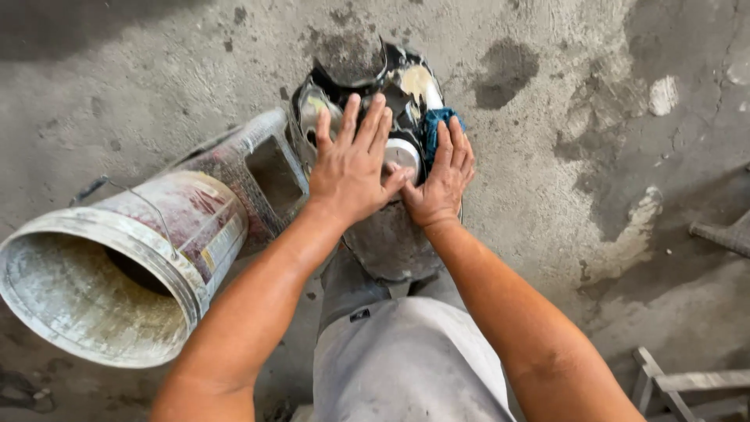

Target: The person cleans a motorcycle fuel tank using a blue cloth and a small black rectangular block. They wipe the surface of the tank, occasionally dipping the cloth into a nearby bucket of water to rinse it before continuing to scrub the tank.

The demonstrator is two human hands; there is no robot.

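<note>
A: Where do your hands sit right now?

B: Your left hand [349, 160] lies flat, fingers spread wide, on top of the battered black plastic container smeared with pale plaster [367, 94] that lies on the grey concrete floor [547, 234]. Your right hand [442, 181] is flat too, fingers closer together, pressing just right of the left, its fingertips touching a dark blue rag [436, 125] tucked at the container's right edge. Neither hand grips anything; both press down.

A: And what lies between them?

B: A small round white cap [402, 152], partly covered by your left thumb, on the container's face.

A: What could go wrong from here?

B: I judge the container's rim looks cracked and jagged at its far end; if you press hard and your palm slides, you could cut it. The container could also skid on the dusty floor. Left of the container, touching it, the dirty white plastic bucket [117, 266] lies on its side and could roll if you knock it.
</note>
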